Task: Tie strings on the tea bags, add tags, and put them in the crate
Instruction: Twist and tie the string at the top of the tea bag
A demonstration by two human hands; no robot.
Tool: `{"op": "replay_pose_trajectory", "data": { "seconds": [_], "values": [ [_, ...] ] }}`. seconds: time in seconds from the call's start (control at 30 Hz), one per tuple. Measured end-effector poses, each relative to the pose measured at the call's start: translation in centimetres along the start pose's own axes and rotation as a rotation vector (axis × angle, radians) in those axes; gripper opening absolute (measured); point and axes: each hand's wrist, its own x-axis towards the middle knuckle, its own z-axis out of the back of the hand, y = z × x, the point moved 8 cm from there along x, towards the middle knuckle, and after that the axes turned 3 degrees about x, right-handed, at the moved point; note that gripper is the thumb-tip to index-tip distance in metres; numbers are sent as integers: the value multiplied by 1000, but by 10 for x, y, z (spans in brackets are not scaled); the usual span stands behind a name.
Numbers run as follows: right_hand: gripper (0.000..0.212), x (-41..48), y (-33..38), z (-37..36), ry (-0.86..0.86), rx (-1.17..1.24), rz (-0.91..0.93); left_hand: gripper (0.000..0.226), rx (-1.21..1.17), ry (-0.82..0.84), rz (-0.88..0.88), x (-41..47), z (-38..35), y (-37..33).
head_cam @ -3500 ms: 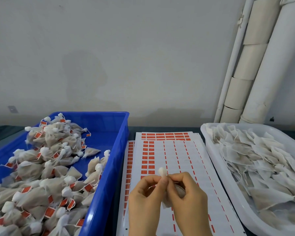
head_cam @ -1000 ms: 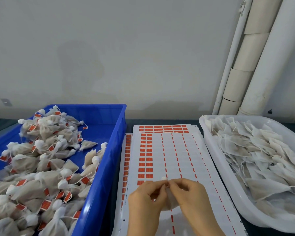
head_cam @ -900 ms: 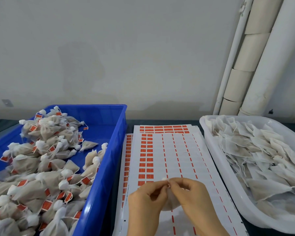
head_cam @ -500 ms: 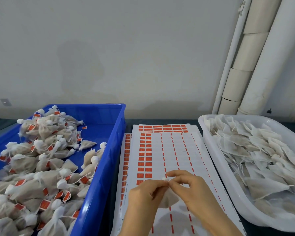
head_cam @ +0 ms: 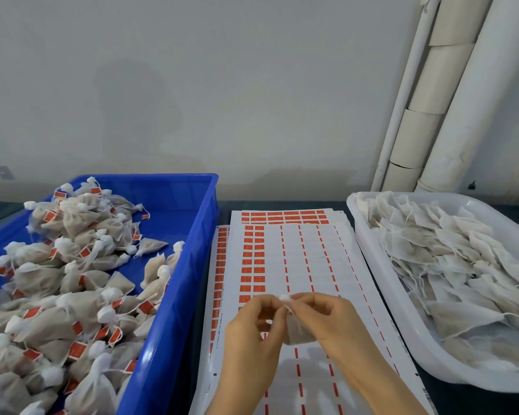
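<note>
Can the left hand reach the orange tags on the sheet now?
Likely yes: the tags lie uncovered just beyond the left hand, but it pinches the tea bag, so must let go first.

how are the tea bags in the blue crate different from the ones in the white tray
Crate bags in the blue crate are gathered at the neck into white tufts; tray bags in the white tray lie flat and ungathered. Crate bags carry red tags; tray bags show none. Crate bags look plump; tray bags look limp. Both are pale mesh pouches with brownish filling.
</note>
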Motion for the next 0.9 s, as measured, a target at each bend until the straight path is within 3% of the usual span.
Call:
{"op": "replay_pose_trajectory", "data": {
  "seconds": [0.1, 0.33, 0.43, 0.5, 0.6, 0.77, 0.9],
  "values": [
    [19, 0, -5, -6, -29, 49, -18, 11, -266, 5, 128, -3, -12, 10],
    [18, 0, -18, -7, -95, 141, -43, 12, -592, 73, 243, -3, -32, 18],
    [6, -3, -10, -1, -117, 107, 35, 11, -508, 85, 170, -3, -30, 15],
    [14, -4, 3, 6, -87, 92, 182, 12, -452, 80, 138, -2, -28, 13],
    [11, -6, 22, 7, 24, -129, 372, 11, -374, 54, 99, -2, -25, 8],
    [8, 0, 33, 9, 55, -413, 460, 11, -316, 72, 126, -3, -25, 8],
    [10, 4, 34, 4, 225, -555, 418, 11, -257, 124, 175, -5, -27, 14]
  ]
}}
